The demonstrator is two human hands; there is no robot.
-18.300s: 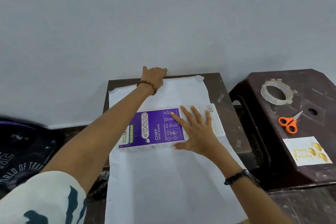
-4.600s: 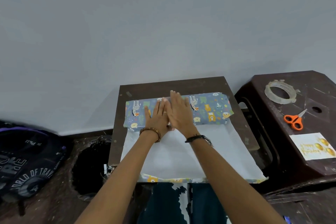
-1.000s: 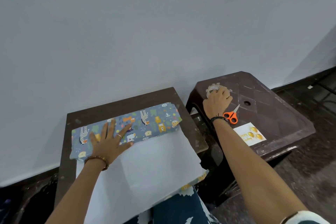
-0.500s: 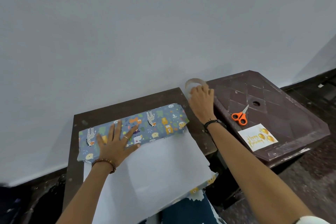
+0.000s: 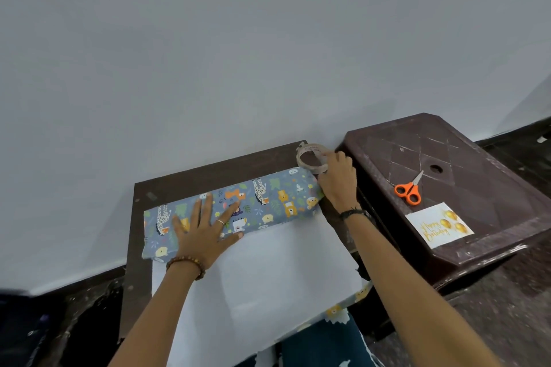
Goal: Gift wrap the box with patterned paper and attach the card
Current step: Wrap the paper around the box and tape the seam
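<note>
The blue animal-patterned paper-covered box (image 5: 238, 205) is pinned by the left hand (image 5: 205, 235), fingers spread flat; the clear tape roll (image 5: 311, 158) is gripped by the right hand (image 5: 338, 182).

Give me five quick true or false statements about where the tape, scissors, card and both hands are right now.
1. The left hand lies flat on the wrapped box. True.
2. The right hand holds the scissors. False: it holds the tape roll.
3. The card is stuck on the box. False: it lies on the brown stool.
4. The scissors lie on the stool. True.
5. The paper's white underside faces up. True.
</note>
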